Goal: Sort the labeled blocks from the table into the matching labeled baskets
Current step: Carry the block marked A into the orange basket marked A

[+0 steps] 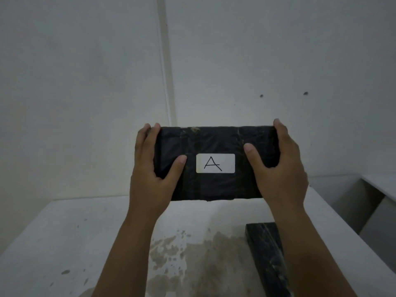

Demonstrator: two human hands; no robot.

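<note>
Block A point(216, 163): raised above the table point(64, 243), your left hand point(154, 168) and right hand point(278, 166) clamping its ends, label point(215, 163) facing you. Step: carrying. Next, you likely must find basket A; none in view.

The white surface point(64, 243) lies bare to the left and centre, stained but open for a hand to pass. At the right, a second black block point(265, 254) lies lengthwise on it, partly under the right forearm. A plain wall point(85, 82) closes the far side.
</note>
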